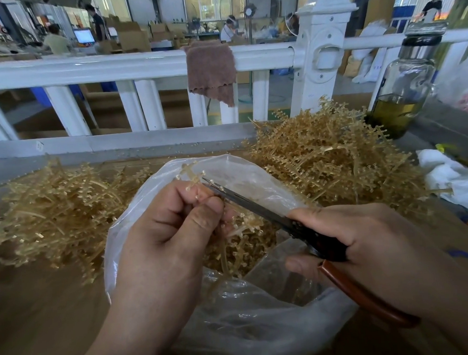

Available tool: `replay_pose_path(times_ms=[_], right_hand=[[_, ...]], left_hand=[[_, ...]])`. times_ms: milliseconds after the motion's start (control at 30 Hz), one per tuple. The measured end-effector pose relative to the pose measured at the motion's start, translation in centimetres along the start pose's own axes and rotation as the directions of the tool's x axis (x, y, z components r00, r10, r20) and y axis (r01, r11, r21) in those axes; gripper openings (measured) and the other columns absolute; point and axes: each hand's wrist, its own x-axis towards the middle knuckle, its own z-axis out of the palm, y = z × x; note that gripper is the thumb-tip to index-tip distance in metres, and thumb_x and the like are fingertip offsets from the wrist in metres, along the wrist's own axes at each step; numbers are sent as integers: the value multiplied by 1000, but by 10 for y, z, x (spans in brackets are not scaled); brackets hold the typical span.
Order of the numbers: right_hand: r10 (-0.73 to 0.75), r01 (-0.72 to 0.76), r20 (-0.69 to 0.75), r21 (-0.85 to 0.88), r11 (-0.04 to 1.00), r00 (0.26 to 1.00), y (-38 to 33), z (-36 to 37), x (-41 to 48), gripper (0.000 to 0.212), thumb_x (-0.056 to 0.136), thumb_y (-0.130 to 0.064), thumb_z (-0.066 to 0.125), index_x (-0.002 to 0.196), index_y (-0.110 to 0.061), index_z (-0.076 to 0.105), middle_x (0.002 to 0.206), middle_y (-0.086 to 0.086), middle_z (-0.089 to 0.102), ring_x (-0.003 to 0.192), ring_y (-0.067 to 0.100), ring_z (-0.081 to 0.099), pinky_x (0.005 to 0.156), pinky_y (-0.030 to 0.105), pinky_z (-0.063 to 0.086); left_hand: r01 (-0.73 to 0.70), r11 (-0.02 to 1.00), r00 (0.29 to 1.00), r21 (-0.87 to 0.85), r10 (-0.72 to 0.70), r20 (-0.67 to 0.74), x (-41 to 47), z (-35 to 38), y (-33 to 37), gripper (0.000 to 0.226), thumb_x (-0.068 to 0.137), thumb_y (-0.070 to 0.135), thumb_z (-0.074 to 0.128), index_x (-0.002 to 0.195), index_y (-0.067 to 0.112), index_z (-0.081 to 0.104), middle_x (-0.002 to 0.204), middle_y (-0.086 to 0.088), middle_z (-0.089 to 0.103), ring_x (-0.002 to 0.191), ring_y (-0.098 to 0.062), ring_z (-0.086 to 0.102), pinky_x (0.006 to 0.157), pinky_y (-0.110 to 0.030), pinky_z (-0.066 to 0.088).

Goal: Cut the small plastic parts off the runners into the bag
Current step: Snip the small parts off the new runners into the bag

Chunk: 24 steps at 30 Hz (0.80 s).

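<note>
Over the bag (262, 325), our left hand (170, 229) pinched a tan runner (191, 177) with curled fingers and thumb, and most of it hid behind them. Our right hand (366, 241) gripped the scissors (245, 201), whose tips touched the runner. Inside the bag lay a tan heap (244, 244), too tangled for us to make out.

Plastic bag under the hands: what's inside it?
Tan plastic pieces lie heaped in the open bag. The left hand and scissors cover part of the heap; what lies beneath is hidden.
</note>
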Motion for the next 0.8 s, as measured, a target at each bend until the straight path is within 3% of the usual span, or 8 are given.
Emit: replay_pose_path(times_ms=[233,800], right_hand=[[-11,11,-5,-2,1000,1000,0,-2,1,53,83,-68,52,102,-23,72,74,-13,65,66,5,63,55,28,50],[-19,19,-27,-21,1000,999,1,0,0,46,85,-67,53,96,-26,70,70,-14,59,64,4,60,53,25,46]], left_hand=[[11,1000,1000,10,-11,-3,-1,1,-1,20,88,17,61,72,29,68,74,0,69,72,-12,65,70,-25,58],[34,999,999,-23,-35,-38,-1,1,-3,17,88,22,63,72,28,65,73,0,70,69,-10,66,65,-21,56]])
